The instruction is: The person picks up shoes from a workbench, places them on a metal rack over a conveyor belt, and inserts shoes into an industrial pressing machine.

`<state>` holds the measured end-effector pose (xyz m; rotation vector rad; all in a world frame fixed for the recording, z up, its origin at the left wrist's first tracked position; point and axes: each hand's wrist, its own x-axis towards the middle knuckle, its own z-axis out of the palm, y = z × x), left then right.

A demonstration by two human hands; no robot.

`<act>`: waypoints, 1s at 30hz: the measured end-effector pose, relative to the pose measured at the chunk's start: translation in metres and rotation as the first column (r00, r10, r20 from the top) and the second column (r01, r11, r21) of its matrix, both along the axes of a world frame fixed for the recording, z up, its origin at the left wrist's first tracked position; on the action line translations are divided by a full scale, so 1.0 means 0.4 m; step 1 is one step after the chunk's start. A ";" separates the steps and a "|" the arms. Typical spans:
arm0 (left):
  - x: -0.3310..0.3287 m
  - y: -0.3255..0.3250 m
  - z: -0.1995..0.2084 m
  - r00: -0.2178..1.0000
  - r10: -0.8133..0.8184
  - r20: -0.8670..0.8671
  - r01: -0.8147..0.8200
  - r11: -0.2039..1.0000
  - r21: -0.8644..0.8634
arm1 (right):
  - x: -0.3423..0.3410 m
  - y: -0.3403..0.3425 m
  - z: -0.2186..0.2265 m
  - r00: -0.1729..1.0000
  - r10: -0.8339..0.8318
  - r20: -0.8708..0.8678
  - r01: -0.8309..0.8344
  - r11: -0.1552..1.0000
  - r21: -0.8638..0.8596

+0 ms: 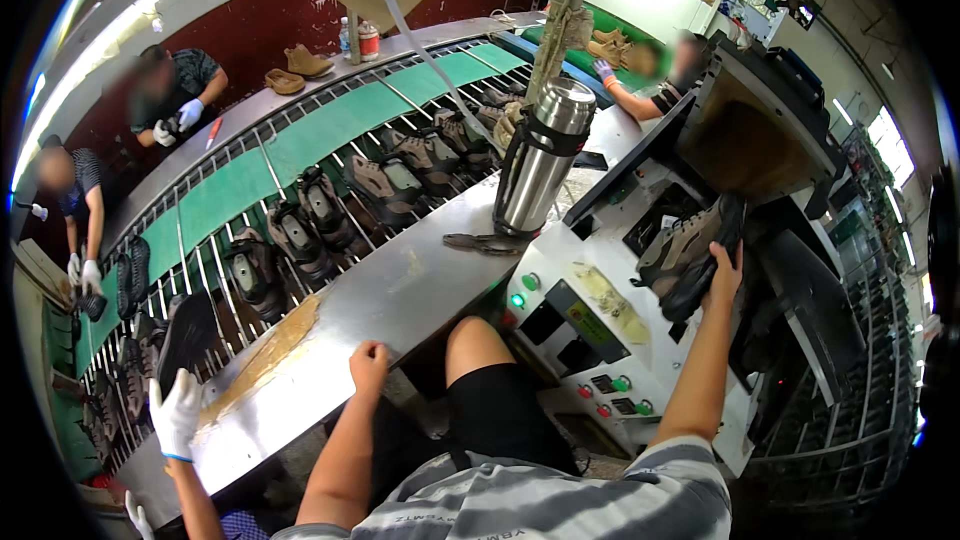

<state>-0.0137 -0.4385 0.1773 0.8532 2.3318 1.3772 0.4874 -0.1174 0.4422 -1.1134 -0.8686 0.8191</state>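
My right hand (726, 278) grips a brown and black shoe (672, 250) by its dark sole. The shoe is tilted, raised in front of the open machine (622, 315) at my right. My left hand (370, 368) is closed in a fist just over the metal ledge (400, 285), with nothing visible in it. Beyond the ledge, several similar shoes (385, 190) lie on the rods of a conveyor (222, 185) with a green belt along it. The fingers of my right hand are partly hidden behind the sole.
A steel thermos (545, 155) stands on the ledge beside a dark flat piece (485, 243). At lower left a co-worker's gloved hand (175, 410) reaches near a dark sole (187, 340). Other people work across the conveyor. Buttons (620, 383) line the machine's front.
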 end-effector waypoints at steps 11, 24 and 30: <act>-0.037 -0.026 -0.027 0.999 0.009 0.046 -0.009 1.000 0.010 | 0.067 0.545 -0.056 0.608 0.197 0.769 0.389 0.770 -0.505; 0.002 0.036 0.023 0.970 0.103 -0.219 -0.147 0.969 -0.197 | 0.005 0.114 -0.142 0.170 0.239 0.956 0.138 0.955 -0.263; 0.261 0.300 0.046 0.907 -0.364 0.214 0.368 0.929 0.019 | 0.322 -0.194 -0.168 0.174 -0.350 0.920 0.376 0.887 0.266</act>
